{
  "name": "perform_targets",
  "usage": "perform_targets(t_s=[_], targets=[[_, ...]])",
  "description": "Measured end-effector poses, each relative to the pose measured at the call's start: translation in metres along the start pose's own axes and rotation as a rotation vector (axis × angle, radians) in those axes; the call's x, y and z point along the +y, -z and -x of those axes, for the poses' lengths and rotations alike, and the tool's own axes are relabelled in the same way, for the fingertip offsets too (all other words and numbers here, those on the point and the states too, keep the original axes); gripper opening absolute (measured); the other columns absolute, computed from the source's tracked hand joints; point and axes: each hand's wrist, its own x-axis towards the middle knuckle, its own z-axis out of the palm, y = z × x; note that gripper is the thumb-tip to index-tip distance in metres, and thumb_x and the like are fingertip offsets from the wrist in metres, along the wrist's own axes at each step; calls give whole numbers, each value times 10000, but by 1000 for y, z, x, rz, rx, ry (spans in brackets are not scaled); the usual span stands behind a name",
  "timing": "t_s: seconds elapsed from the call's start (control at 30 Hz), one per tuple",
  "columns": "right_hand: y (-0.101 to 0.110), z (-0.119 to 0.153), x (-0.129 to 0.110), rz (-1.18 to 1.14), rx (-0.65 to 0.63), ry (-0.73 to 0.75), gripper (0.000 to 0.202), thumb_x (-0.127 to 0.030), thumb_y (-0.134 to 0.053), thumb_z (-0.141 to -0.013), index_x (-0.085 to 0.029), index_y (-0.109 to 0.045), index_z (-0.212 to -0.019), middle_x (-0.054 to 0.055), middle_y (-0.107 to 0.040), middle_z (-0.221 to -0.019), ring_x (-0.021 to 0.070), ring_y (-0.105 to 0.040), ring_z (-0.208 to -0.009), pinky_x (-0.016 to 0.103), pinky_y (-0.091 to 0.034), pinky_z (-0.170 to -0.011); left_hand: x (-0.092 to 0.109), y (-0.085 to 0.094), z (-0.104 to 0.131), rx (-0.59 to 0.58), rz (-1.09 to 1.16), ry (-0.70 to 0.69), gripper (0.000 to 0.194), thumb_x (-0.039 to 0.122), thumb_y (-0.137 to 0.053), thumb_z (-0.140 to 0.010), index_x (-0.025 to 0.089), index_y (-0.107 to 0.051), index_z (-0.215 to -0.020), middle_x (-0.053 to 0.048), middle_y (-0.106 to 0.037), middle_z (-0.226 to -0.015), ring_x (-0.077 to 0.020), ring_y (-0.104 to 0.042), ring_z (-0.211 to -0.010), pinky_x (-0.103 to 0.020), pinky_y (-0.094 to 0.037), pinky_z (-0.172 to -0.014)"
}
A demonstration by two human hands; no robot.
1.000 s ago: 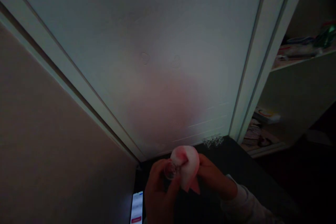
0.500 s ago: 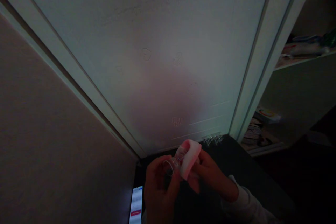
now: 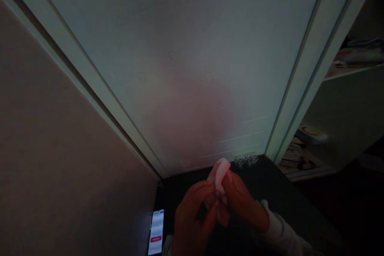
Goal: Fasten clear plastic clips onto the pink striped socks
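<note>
The room is dim. My left hand [image 3: 192, 218] and my right hand [image 3: 241, 204] meet low in the middle of the view, over a dark surface [image 3: 270, 204]. My right hand pinches a folded pinkish-white cloth [image 3: 220, 171] that sticks up between the two hands. My left hand curls around something small right below the cloth; earlier it showed as a small clear glass, and now my fingers hide it.
A lit phone [image 3: 157, 232] lies at the lower left of the dark surface. Several small clear glasses [image 3: 246, 160] stand at the foot of a pale door [image 3: 192, 68]. White shelves [image 3: 345, 96] with papers and boxes are on the right.
The cloth has gone from a rounded wad to a narrow fold. My hands have closed together, and the small clear glass is now hidden. The view has shifted slightly.
</note>
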Motion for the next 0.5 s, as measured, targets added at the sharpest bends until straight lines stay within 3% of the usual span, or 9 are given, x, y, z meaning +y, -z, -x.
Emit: perform_targets(t_s=[0.13, 0.3, 0.5], targets=[[1, -8, 1, 137, 68, 23, 421, -467, -338, -863, -192, -431, -558, -48, -392, -472, 95, -366, -432, 236, -265, -423, 0, -1, -1, -1, -21, 161, 297, 84, -652, -713, 229, -638, -972, -27, -707, -948, -170, -657, -864, -249, -529, -789], [-1, -12, 4, 105, 43, -5, 437, -463, -314, -876, -180, -463, -579, -40, -419, -471, 97, -391, -428, 230, -272, -415, -8, -1, -2, 18, 27, 355, 260, 182, -683, -685, 223, -672, -941, -19, -722, -843, -182, -660, -750, -249, -534, -694], [-5, -16, 1, 74, 8, 64, 515, -536, -295, -880, -172, -490, -574, -36, -424, -474, 98, -398, -428, 225, -310, -415, -28, -10, -7, 184, 205, 527, 281, 329, -680, -669, 184, -680, -910, -47, -726, -789, -200, -659, -725, -260, -510, -673]])
